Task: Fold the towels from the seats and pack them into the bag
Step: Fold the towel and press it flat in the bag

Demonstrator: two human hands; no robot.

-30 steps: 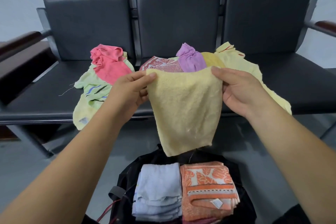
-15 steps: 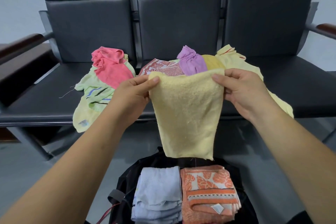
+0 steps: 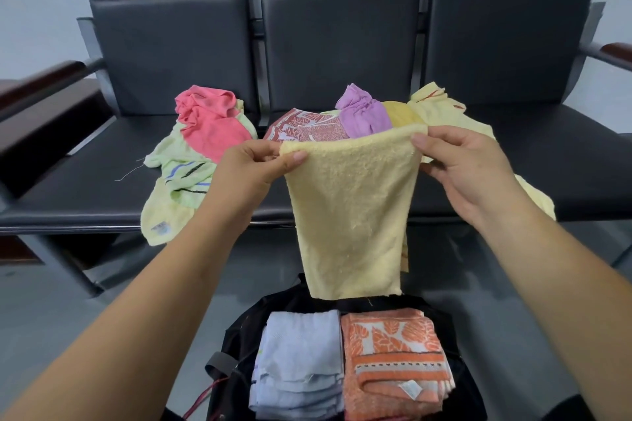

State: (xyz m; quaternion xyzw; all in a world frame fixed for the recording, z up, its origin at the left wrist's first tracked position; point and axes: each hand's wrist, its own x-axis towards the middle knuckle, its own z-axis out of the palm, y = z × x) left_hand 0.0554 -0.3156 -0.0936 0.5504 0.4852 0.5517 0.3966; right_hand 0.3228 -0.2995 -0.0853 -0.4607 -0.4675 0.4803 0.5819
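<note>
A pale yellow towel (image 3: 352,212) hangs folded in the air between the seats and the bag. My left hand (image 3: 249,174) pinches its top left corner and my right hand (image 3: 465,167) pinches its top right corner. Below it stands an open black bag (image 3: 239,338) on the floor, holding a folded light blue towel (image 3: 297,359) beside a folded orange patterned towel (image 3: 393,355). On the black seats (image 3: 85,188) lie loose towels: a pink towel (image 3: 208,123) on a light green towel (image 3: 178,184), a red patterned towel (image 3: 307,128), a purple towel (image 3: 362,113) and a yellow towel (image 3: 444,109).
The row of three black seats has wooden armrests, a left armrest (image 3: 41,79) and a right armrest (image 3: 615,51). Grey floor (image 3: 51,311) surrounds the bag. A metal seat leg (image 3: 58,263) stands at the left.
The held yellow towel has dropped slightly lower toward the bag, with both hands keeping their pinch on its top corners.
</note>
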